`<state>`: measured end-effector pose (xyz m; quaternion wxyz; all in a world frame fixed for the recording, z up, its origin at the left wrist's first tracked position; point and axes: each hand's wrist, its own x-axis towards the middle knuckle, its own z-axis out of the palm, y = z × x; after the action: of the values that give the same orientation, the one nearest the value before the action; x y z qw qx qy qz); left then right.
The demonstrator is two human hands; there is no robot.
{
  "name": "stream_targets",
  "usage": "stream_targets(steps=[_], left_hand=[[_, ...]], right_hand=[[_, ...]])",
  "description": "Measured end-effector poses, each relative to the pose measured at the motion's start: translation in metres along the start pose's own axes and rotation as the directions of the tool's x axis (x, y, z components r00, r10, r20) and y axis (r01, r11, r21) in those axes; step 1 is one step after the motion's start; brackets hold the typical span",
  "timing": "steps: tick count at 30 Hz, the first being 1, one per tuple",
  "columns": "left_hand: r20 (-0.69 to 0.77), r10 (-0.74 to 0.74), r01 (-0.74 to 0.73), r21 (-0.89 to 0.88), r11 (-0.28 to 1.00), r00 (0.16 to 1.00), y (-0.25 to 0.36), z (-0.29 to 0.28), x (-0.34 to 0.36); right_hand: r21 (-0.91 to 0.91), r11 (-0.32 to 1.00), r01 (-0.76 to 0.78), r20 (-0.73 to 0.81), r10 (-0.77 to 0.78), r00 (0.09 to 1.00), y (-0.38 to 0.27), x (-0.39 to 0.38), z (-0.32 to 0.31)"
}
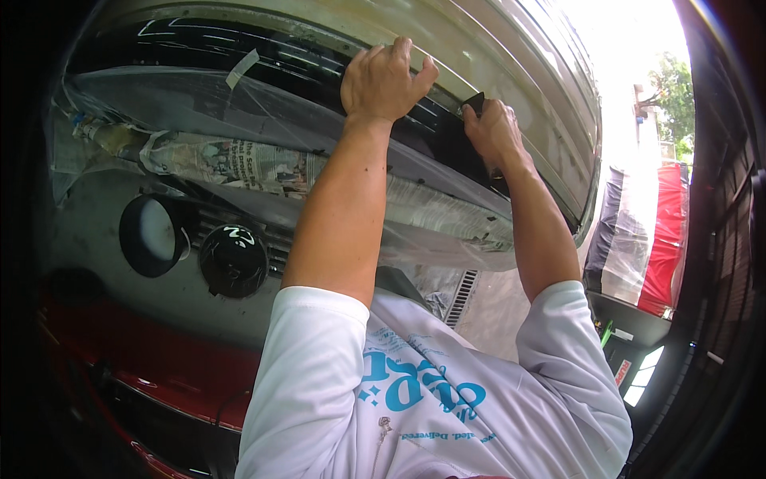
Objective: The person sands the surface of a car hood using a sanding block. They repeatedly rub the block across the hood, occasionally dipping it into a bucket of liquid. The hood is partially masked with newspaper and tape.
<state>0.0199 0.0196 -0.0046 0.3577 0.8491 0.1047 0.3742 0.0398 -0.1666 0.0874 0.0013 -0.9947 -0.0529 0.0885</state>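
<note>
Both my arms reach up to a vehicle body [471, 40] with pale olive panels and a glossy black band [263, 60] along its lower side. My left hand [381, 86] presses on the border between band and panel. Its fingers curl over and away, thumb out to the side; the fingertips are hidden, so what they grip cannot be made out. Farther right, my right hand [496, 134] pinches a small dark flat piece [475, 102] against the same border. A thin pale line runs along the panel between the two hands.
Clear plastic sheeting [199, 92] and newspaper masking [239, 164] hang below the band, with a tape strip [242, 69] stuck on it. A dark bucket [152, 235] and a glossy black round object [233, 259] stand lower left. Behind is a red car [183, 383]; a floor drain grate [461, 299] lies below.
</note>
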Motion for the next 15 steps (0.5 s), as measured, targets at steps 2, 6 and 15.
stream_targets(steps=[2,6,15], left_hand=[[0.008,-0.005,0.005,-0.007,1.000,1.000,0.001,-0.003,0.001],[0.009,0.000,0.000,-0.008,1.000,1.000,0.006,-0.012,0.002],[0.021,-0.010,0.010,0.005,1.000,1.000,0.002,-0.007,-0.002]], right_hand=[[-0.027,1.000,-0.012,0.002,0.012,1.000,0.005,0.001,0.002],[-0.045,0.999,-0.024,-0.054,0.022,0.998,0.019,-0.004,0.011],[-0.114,0.992,-0.058,-0.036,0.055,0.998,0.012,-0.010,0.004]])
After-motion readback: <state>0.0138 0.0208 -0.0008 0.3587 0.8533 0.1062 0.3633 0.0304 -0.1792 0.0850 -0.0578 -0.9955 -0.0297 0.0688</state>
